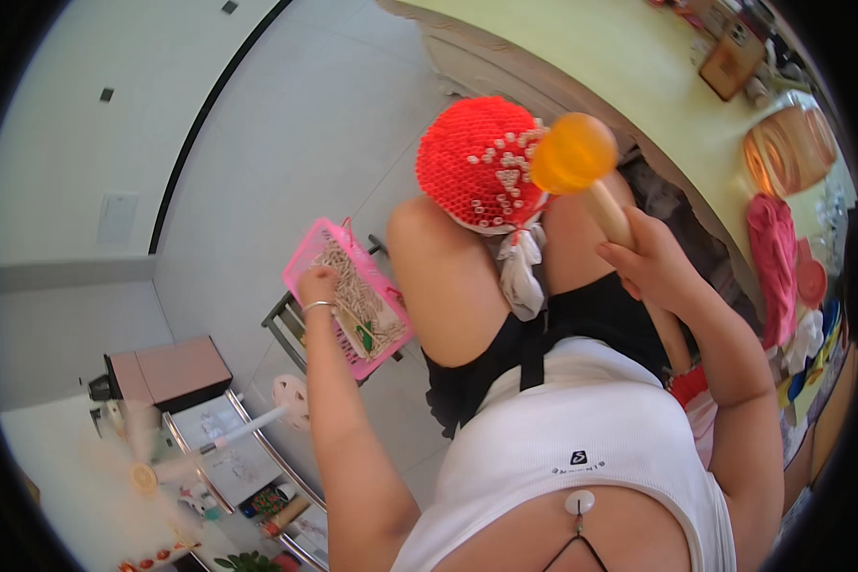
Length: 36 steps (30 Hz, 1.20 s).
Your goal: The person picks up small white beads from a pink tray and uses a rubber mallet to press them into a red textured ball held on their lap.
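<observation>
A round red piece [459, 164], packed with many small tube-like bits, rests at my knees. White bits form a pattern on its right part, and a white cloth or bag end [520, 276], tied with red cord, hangs toward me. My right hand [646, 257] grips the wooden handle of a mallet [574, 154]; its orange-yellow head overlaps the red piece's right edge in view. My left hand [318, 286] is inside a pink basket [300, 253] full of small whitish tubes [357, 291]. Its fingers are curled together, and whatever they pinch is hidden.
Beneath the basket stands a dark stool [284, 324]. On the pale yellow table [658, 105] at right lie a phone [732, 62], a clear jar [789, 148] and a pink cloth [774, 267]. A white fan [291, 400] and a shelf cart [238, 467] stand at lower left.
</observation>
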### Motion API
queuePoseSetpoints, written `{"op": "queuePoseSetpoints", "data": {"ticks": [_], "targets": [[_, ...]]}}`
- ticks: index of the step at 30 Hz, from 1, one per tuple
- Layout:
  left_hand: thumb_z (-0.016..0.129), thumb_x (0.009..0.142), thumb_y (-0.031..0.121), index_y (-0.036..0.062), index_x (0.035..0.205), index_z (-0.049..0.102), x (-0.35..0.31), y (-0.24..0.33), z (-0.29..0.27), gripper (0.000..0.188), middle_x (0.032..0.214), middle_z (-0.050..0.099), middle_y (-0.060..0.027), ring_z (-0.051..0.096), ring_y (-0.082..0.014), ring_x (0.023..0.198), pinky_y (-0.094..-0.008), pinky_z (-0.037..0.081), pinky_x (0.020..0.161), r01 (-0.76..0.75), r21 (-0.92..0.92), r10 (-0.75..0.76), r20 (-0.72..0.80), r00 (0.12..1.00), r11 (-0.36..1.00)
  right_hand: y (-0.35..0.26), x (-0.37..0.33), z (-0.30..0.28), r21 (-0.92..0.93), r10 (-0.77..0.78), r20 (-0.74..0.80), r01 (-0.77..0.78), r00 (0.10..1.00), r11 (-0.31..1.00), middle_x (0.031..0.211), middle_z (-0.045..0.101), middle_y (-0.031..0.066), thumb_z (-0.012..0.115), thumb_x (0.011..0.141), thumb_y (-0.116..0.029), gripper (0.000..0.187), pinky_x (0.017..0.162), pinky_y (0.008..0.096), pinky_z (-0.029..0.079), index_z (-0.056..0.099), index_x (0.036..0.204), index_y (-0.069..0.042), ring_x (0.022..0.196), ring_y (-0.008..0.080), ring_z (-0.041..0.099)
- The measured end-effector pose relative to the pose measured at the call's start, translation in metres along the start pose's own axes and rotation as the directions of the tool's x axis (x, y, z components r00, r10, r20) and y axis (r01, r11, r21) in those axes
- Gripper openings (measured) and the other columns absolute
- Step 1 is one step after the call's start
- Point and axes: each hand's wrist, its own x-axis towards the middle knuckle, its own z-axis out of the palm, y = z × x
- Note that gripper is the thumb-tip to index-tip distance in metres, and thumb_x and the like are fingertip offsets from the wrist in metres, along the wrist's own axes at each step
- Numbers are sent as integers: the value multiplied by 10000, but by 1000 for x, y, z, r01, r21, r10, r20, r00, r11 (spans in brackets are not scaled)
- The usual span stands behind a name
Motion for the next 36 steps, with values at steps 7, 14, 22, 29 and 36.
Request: {"op": "queuePoseSetpoints", "data": {"ticks": [7,14,22,29,36], "targets": [[748,746,202,59,885,751,-71,-2,91,199,864,735,-144,699,-316,790,-398,557,748,249,205,-220,-155,963,946,20,-12,7,102,82,-126,-69,989,992,632,482,-3,642,923,-98,155,390,233,370,508,956,-26,423,73,465],[679,740,163,29,862,709,-73,4,111,183,884,707,-190,674,-382,829,-449,523,726,185,149,-128,-326,937,971,33,-7,14,129,136,-118,-121,984,984,631,488,6,628,928,-96,146,380,243,376,498,941,-30,410,85,470],[681,769,180,13,879,701,-72,14,113,201,888,700,-233,672,-412,891,-449,531,778,212,249,-188,-117,975,945,64,3,16,165,140,-105,-122,985,979,611,494,4,649,908,-94,158,383,254,384,511,935,-21,412,93,481],[742,763,254,-4,893,701,-72,2,116,292,884,701,-237,682,-405,832,-448,539,752,207,347,-208,-36,977,915,70,3,5,186,109,-55,-97,993,978,599,498,9,666,904,-122,182,399,273,387,526,910,-7,421,96,485],[690,815,127,-9,813,640,-78,-19,99,146,770,689,-176,664,-308,681,-381,549,635,240,-106,-255,-159,954,965,68,1,-4,245,108,-1,-105,994,964,593,499,10,660,916,-139,195,402,270,388,522,927,-1,425,94,487]]}}
